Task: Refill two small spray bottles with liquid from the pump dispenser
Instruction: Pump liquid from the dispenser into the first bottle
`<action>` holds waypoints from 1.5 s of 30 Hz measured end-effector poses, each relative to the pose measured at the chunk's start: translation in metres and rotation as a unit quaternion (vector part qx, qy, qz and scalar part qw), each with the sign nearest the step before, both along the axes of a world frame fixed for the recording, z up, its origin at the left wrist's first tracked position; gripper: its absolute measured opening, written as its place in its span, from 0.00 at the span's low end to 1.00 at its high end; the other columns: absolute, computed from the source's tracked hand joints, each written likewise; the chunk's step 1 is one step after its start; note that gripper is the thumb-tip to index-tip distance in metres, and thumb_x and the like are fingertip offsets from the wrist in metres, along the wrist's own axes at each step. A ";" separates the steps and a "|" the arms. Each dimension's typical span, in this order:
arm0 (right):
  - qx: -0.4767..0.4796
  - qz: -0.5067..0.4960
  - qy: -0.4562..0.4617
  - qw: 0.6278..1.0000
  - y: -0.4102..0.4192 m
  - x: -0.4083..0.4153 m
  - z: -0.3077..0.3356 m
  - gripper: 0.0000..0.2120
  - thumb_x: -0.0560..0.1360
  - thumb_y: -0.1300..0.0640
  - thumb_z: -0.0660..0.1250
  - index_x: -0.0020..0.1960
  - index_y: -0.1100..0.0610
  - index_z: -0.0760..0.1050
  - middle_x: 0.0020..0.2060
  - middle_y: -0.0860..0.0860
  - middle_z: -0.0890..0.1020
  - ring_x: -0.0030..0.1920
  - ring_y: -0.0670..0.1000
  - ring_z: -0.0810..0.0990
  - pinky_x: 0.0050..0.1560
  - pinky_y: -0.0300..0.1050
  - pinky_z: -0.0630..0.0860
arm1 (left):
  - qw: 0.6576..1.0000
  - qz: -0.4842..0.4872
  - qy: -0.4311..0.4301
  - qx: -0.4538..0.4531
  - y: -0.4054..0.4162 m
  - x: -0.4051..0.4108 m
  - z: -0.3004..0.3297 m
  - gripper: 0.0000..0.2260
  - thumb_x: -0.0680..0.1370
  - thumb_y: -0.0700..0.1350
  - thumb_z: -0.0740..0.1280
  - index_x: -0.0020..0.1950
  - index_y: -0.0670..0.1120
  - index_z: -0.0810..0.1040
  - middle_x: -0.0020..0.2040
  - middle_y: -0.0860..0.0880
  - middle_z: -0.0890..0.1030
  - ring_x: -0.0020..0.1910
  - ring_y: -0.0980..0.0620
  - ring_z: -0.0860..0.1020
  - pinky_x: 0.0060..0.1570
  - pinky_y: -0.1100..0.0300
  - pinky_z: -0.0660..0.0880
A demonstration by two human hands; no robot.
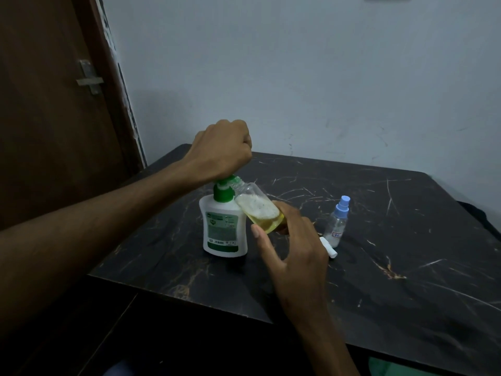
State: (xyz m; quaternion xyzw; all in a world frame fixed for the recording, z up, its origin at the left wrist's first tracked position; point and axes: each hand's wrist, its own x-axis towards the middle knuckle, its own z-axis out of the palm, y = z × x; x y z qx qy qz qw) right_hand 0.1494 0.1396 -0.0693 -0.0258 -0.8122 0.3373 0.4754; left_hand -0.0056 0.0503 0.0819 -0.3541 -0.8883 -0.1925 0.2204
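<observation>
Head view: left hand [221, 149], clenched, presses the pump dispenser [223, 226] head on the tabletop [406, 240]. Right hand [292, 248] grips an uncapped spray bottle [259, 210], partly filled, tilted at its spout. Right of the dispenser, a capped blue-topped bottle [337, 222] seemingly awaits refilling.
</observation>
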 end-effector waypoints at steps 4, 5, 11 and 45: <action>0.004 -0.003 0.001 1.000 0.001 0.000 0.000 0.22 0.80 0.43 0.68 0.69 0.54 0.76 0.54 0.45 0.81 0.52 0.40 0.77 0.56 0.26 0.69 | 1.000 -0.018 0.005 0.010 0.000 0.000 0.006 0.19 0.72 0.34 0.62 0.24 0.49 0.64 0.31 0.47 0.75 0.24 0.55 0.64 0.30 0.60 0.63; 0.003 -0.004 -0.001 1.000 0.001 0.000 0.000 0.22 0.80 0.43 0.68 0.69 0.55 0.76 0.54 0.45 0.81 0.52 0.39 0.76 0.56 0.25 0.68 | 1.000 -0.018 0.001 0.013 0.000 -0.001 0.005 0.19 0.72 0.34 0.62 0.24 0.49 0.63 0.31 0.48 0.75 0.24 0.56 0.64 0.30 0.60 0.63; 0.001 0.001 -0.005 1.000 0.000 -0.001 -0.002 0.22 0.80 0.42 0.68 0.69 0.52 0.75 0.54 0.43 0.80 0.52 0.39 0.77 0.55 0.29 0.72 | 1.000 0.005 0.010 -0.003 0.000 -0.001 0.001 0.18 0.72 0.35 0.62 0.24 0.49 0.64 0.23 0.56 0.65 0.25 0.55 0.66 0.32 0.59 0.64; -0.008 0.009 -0.004 1.000 0.000 0.002 0.000 0.21 0.80 0.43 0.68 0.68 0.53 0.76 0.54 0.41 0.80 0.53 0.38 0.77 0.56 0.28 0.71 | 1.000 -0.005 0.003 -0.009 0.002 -0.003 0.003 0.14 0.72 0.36 0.63 0.27 0.47 0.71 0.29 0.53 0.74 0.28 0.55 0.71 0.32 0.61 0.65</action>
